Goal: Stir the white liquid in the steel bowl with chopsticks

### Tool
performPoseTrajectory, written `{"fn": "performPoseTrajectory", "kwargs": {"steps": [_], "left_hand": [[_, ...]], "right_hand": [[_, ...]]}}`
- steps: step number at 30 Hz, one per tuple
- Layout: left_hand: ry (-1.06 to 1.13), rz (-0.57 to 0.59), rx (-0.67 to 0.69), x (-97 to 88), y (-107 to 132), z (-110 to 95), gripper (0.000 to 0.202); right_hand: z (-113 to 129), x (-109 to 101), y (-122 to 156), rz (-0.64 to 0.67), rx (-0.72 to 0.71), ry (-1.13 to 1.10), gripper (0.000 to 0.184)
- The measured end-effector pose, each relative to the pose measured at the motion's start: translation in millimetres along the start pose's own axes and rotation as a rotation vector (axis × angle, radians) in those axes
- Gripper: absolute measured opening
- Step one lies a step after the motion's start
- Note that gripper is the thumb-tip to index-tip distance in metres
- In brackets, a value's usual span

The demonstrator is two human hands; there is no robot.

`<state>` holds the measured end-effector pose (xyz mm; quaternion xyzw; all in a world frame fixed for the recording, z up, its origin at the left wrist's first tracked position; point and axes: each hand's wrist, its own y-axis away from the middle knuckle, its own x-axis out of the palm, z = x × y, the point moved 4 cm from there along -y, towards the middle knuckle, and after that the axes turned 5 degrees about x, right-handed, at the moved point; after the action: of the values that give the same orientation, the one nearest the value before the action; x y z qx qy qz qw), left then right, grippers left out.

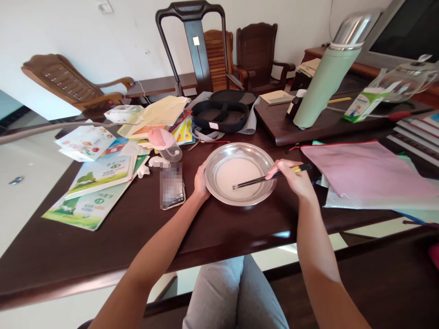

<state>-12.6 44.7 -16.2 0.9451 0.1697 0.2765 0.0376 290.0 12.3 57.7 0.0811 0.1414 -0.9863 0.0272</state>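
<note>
A shiny metal bowl (264, 157) sits on the dark wooden table with a whitish, batter-like mixture (229, 176) in it. My left hand (201, 182) grips the bowl's left rim, its fingers partly hidden by the bowl. Black chopsticks (254, 182) with gold-banded upper ends are pinched in my right hand (290, 176), over the bowl's right side. Their tips reach the mixture near the middle of the bowl.
A phone (178, 201) and a pink-lidded clear cup (164, 144) are left of the bowl, beside workbooks (99, 176). A black case (219, 114) lies behind. At right are a pink pouch (366, 169) and a tall green thermos (325, 77) on a raised board.
</note>
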Motion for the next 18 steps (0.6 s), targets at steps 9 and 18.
{"fn": "performPoseTrajectory", "kwargs": {"steps": [9,18], "left_hand": [[0.017,-0.022,-0.031,0.8,2,-2,0.023],[0.024,-0.005,-0.022,-0.1,1,-1,0.025]], "right_hand": [[-1,-10,-1,-0.212,-0.036,-0.002,0.066],[7,4,-1,0.002,-0.041,0.078,0.062]]}}
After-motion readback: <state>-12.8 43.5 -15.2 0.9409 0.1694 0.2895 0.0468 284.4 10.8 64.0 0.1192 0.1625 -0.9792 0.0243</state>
